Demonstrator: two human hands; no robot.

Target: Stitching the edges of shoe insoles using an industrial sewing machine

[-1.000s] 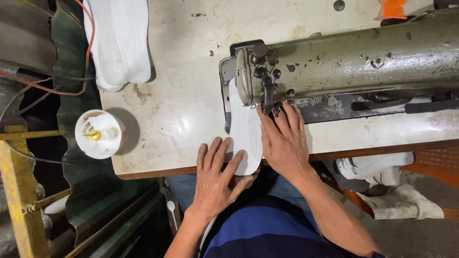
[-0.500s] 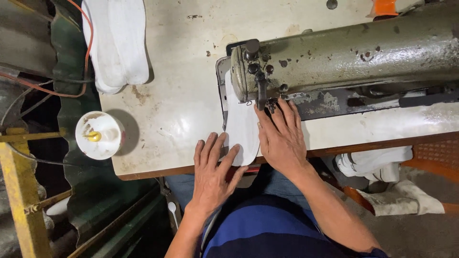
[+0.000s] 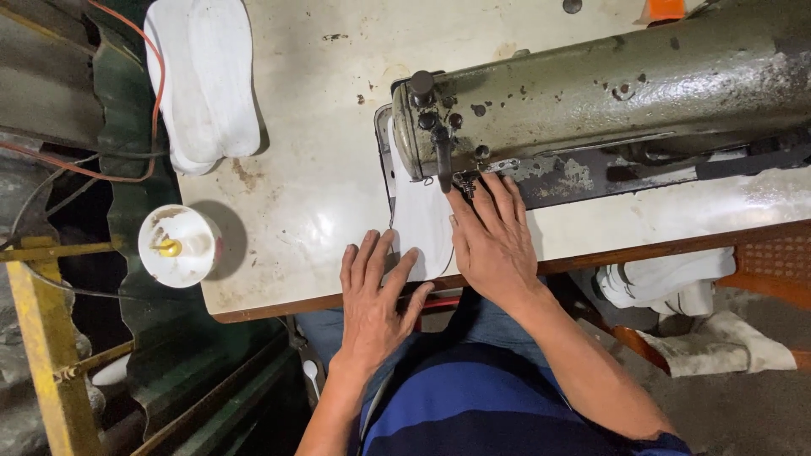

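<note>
- Two bare hands are seen on a white fabric piece [image 3: 420, 221] that lies flat on the worn, stained table [image 3: 312, 169], at its near edge.
- The left hand [image 3: 376, 295] is laid flat with fingers spread and released; its fingertips [image 3: 372, 251] are pressed on the near left part of the fabric piece, and nothing is grasped.
- The right hand [image 3: 492, 241] is laid palm down on the right side of the fabric piece, fingers extended and close together, not clenched; its fingertips are set just beside the presser foot [image 3: 465, 181].
- The fabric piece is placed under the head of the olive-green sewing machine [image 3: 608, 93], whose chipped body stretches from the table's middle to the right.
- The far end of the fabric piece is hidden beneath the machine head, so its full outline cannot be told.
- A stack of white padded pieces [image 3: 203, 80] is seen at the far left corner of the table, well apart from the hands.
- A white thread cone [image 3: 176, 247] with a yellow core is seen just off the table's left edge.
- A blue striped shirt [image 3: 498, 405] is seen at the near edge of the view.
- Crumpled white cloth [image 3: 676, 287] is seen below the table, at the right.
</note>
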